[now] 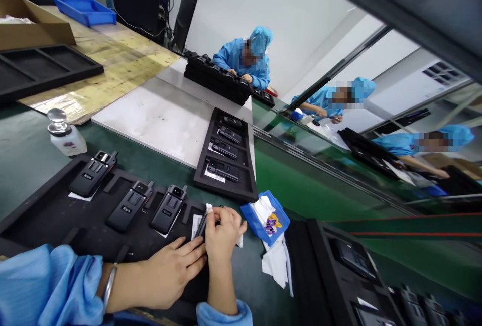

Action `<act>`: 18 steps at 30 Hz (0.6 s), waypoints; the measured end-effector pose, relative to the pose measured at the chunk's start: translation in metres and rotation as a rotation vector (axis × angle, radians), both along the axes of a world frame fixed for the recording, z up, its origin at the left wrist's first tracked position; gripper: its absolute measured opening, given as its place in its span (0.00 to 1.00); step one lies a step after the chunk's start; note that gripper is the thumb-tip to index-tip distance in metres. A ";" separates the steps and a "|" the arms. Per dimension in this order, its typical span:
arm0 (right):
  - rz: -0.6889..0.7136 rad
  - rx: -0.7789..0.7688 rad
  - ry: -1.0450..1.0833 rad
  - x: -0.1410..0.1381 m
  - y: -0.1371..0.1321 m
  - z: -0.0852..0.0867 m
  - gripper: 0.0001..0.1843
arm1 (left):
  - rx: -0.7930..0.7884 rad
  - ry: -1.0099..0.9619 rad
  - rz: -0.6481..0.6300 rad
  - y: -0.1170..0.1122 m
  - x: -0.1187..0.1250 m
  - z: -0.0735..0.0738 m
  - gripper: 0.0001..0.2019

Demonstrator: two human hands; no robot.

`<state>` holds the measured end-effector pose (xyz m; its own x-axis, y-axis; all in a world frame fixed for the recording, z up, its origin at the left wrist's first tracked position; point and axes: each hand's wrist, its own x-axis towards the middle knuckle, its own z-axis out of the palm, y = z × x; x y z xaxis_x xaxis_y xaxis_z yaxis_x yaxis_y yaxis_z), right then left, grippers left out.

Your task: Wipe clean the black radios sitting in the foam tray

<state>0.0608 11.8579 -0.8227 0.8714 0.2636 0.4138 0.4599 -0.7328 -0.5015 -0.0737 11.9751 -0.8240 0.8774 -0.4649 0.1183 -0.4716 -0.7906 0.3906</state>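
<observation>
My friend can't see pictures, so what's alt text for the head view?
The right hand presses a white cloth to a black handset while the left hand rests beside it on a black tray. Three more handsets lie there; a blue wipes pack sits nearby.

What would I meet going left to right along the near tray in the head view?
White plastic bottle with metal cap, first black handheld radio, second black radio, third black radio, right hand gripping a fourth black radio, blue pack of white wipes.

only thing I can read is a tiny white logo, looks like "Riton", on the black handsets [93,174]
</observation>
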 end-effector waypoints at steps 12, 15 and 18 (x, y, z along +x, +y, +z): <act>-0.287 0.268 -0.072 0.001 -0.062 -0.008 0.21 | 0.032 -0.079 -0.003 0.000 -0.005 -0.004 0.31; 0.036 0.206 -0.117 -0.019 -0.059 0.005 0.12 | 0.054 -0.124 -0.037 0.001 -0.007 -0.004 0.26; 0.230 0.051 -0.132 -0.030 -0.050 0.009 0.08 | 0.052 -0.169 -0.039 0.002 -0.009 -0.003 0.24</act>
